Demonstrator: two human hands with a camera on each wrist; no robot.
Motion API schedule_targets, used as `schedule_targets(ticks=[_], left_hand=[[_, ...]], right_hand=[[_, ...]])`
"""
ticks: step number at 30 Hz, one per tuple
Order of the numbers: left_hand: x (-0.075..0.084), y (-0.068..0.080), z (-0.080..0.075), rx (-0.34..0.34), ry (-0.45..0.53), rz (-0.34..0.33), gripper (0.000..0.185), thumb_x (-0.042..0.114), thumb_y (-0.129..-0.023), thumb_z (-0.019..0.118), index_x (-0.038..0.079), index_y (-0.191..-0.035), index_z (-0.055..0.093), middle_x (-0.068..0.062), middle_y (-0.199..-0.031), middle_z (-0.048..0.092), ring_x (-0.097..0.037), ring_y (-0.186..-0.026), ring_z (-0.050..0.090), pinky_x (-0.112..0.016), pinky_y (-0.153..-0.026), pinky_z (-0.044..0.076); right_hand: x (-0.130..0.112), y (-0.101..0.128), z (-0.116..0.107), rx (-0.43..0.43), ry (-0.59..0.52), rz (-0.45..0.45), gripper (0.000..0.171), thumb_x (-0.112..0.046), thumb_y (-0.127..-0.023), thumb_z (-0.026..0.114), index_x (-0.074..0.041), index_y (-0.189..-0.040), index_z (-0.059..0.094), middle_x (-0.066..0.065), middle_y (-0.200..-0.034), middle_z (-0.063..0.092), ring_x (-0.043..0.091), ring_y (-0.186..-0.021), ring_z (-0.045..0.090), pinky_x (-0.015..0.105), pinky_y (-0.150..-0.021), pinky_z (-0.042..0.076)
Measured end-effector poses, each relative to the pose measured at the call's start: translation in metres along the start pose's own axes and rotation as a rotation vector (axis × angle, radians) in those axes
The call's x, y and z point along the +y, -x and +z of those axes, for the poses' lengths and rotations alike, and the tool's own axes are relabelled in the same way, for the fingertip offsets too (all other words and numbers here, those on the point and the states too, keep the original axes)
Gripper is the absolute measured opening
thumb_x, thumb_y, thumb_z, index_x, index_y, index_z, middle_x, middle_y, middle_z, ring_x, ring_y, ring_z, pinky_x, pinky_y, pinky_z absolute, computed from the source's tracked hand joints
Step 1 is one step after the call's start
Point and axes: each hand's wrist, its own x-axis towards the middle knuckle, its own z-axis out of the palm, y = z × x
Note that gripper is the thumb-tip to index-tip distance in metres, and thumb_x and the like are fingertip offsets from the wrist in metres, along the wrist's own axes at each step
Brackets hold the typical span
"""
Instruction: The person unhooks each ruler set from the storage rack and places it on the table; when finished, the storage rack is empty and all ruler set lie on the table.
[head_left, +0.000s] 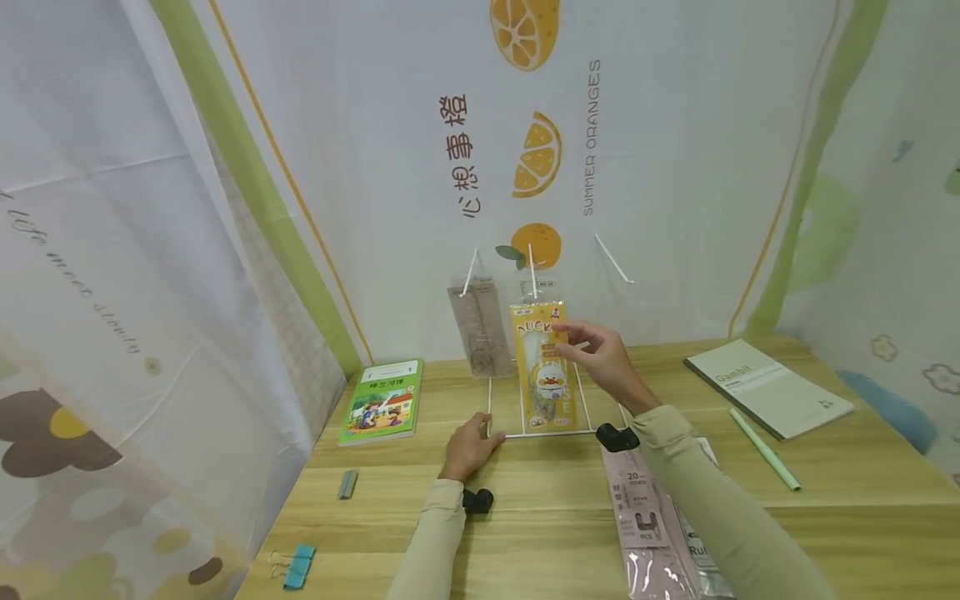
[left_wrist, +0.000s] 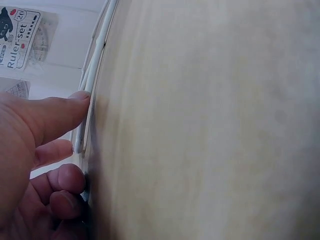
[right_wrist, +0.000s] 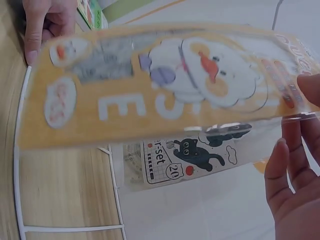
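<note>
Blurred duck packet [right_wrist: 165, 85], edges cropped

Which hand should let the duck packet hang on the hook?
Probably the right hand: it already holds the duck packet at the hook, while the left hand steadies the rack base.

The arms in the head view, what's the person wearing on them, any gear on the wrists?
Both arms wear long, close-fitting sleeves in pale beige, the left sleeve and right sleeve reaching the wrists. A small black device sits at each wrist: one by the left hand, one by the right hand. The hands are bare: no gloves or rings show.
</note>
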Motion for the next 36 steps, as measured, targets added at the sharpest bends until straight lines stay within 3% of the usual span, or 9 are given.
schedule_targets(ticks=[8, 16, 26, 30, 36], left_hand=[[0.001, 0.002, -0.001, -0.012, 0.005, -0.012, 0.047, 0.030, -0.094, 0.072, 0.002, -0.130, 0.061, -0.022, -0.110, 0.070, -0.030, -0.084, 0.064, -0.049, -0.074, 0.051], [0.001, 0.003, 0.000, -0.022, 0.019, -0.017, 0.048, 0.030, -0.094, 0.072, 0.002, -0.131, 0.061, -0.017, -0.100, 0.070, -0.027, -0.080, 0.061, -0.045, -0.070, 0.050], [0.003, 0.007, -0.004, 0.013, 0.043, 0.052, 0.049, 0.034, -0.094, 0.071, -0.002, -0.127, 0.062, -0.002, -0.073, 0.061, -0.014, -0.059, 0.046, -0.030, -0.056, 0.037], [0.001, 0.003, -0.003, -0.005, 0.042, 0.011, 0.047, 0.029, -0.093, 0.073, -0.001, -0.128, 0.062, -0.003, -0.075, 0.061, -0.016, -0.060, 0.046, -0.031, -0.057, 0.037], [0.000, 0.000, -0.002, -0.023, 0.024, -0.015, 0.048, 0.030, -0.093, 0.072, 0.001, -0.130, 0.061, -0.002, -0.074, 0.058, -0.016, -0.062, 0.046, -0.031, -0.058, 0.037]], right_hand=[[-0.028, 0.012, 0.003, -0.020, 0.053, -0.081, 0.031, 0.011, -0.089, 0.068, 0.014, -0.120, 0.064, 0.026, -0.086, 0.058, 0.019, -0.073, 0.057, 0.021, -0.066, 0.050], [-0.013, 0.011, -0.002, -0.005, 0.058, -0.071, 0.032, 0.003, -0.090, 0.072, 0.005, -0.121, 0.068, 0.021, -0.092, 0.062, 0.013, -0.077, 0.056, 0.019, -0.067, 0.049], [-0.030, 0.024, -0.007, -0.029, 0.011, -0.106, 0.030, 0.001, -0.089, 0.073, 0.004, -0.119, 0.069, 0.007, -0.088, 0.062, 0.011, -0.074, 0.059, 0.023, -0.065, 0.051], [-0.038, 0.036, -0.010, -0.062, -0.038, -0.018, 0.033, 0.000, -0.089, 0.074, 0.005, -0.121, 0.068, 0.004, -0.089, 0.063, 0.010, -0.074, 0.060, 0.024, -0.068, 0.052], [-0.027, 0.063, -0.013, -0.138, -0.065, 0.236, 0.042, -0.006, -0.088, 0.076, 0.006, -0.126, 0.064, 0.002, -0.089, 0.063, 0.008, -0.073, 0.056, 0.021, -0.064, 0.047]])
